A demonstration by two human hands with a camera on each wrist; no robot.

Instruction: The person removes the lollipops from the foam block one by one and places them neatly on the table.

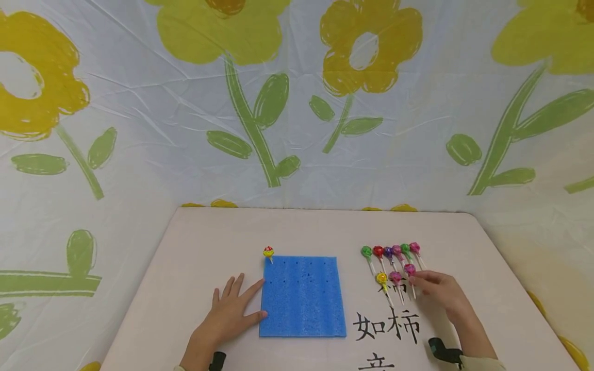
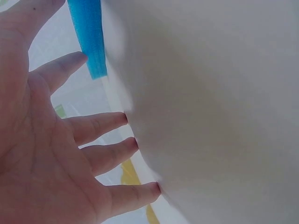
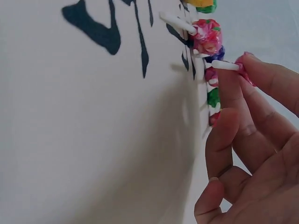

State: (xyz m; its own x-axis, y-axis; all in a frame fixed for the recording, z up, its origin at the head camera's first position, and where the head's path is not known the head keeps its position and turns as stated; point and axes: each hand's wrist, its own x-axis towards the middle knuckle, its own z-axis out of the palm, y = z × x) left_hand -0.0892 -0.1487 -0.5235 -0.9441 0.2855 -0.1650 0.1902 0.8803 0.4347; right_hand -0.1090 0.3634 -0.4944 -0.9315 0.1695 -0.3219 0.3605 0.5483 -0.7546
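A blue foam board (image 1: 301,304) with rows of small holes lies mid-table. My left hand (image 1: 229,312) rests beside it with fingers spread, thumb and index fingertip at its left edge; in the left wrist view the straight fingers reach the tabletop. One yellow-and-red lollipop (image 1: 268,252) stands at the board's far left corner. My right hand (image 1: 441,291) pinches a pink lollipop (image 1: 410,269) between thumb and fingers, its white stick (image 3: 225,65) poking out in the right wrist view. Next to it lie a yellow lollipop (image 1: 381,278) and another pink lollipop (image 1: 395,277).
Behind the right hand, several lollipops (image 1: 378,251) in green, red, purple and pink lie in a row. Large black Chinese characters (image 1: 387,325) mark the pale table (image 1: 223,226) right of the board. A flower-printed cloth (image 1: 297,129) hangs behind and at both sides.
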